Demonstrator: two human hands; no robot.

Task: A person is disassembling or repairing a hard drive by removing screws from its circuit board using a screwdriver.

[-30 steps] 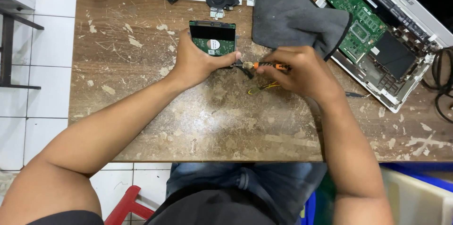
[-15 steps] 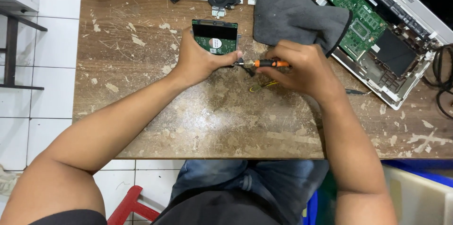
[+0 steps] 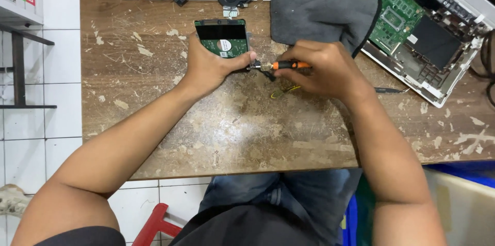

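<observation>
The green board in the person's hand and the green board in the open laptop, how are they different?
The hard drive is small, with a green board, held by the left hand. The laptop board is bigger, sits untouched inside the white laptop, tilted on the table. Both are green.

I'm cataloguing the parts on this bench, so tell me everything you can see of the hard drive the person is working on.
The hard drive is a flat, rectangular laptop-size unit lying on the worn wooden table, circuit side up. A black panel covers its far half, and a green circuit board with a round white sticker covers the near half; thin metal edges frame it. The left hand grips its near end, thumb along the right corner. The right hand holds an orange-handled screwdriver, tip at that right side. A grey cloth lies just right, apart.
</observation>
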